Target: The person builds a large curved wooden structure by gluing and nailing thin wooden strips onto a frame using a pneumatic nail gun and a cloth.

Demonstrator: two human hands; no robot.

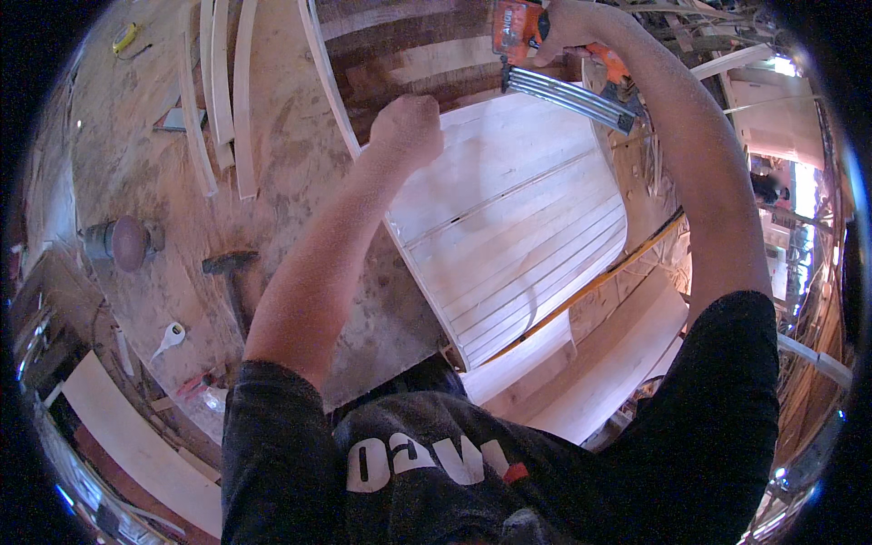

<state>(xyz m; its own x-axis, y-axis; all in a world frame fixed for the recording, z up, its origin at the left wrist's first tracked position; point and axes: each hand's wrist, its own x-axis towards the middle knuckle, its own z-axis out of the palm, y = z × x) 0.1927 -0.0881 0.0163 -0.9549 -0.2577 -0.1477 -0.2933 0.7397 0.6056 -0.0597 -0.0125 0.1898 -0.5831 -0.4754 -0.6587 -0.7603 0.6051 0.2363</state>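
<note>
My right hand (574,25) is wrapped round the grip of an orange nail gun (518,29), whose ribbed metal magazine (568,96) slants down to the right. The gun's nose is out of sight near the top edge. Below it lies a curved wooden panel of pale boards (509,218), with dark brown boards (400,45) at its far end. My left hand (406,129) is closed in a fist over the panel's left part, where pale and dark boards meet. Anything between its fingers is hidden.
On the table (300,182) to the left lie curved wood strips (243,100), a yellow tape measure (125,36), a hammer (231,264) and a tool with a round brown disc (130,243). A pale curved board (136,436) rests lower left. Wood scraps (699,27) crowd the upper right.
</note>
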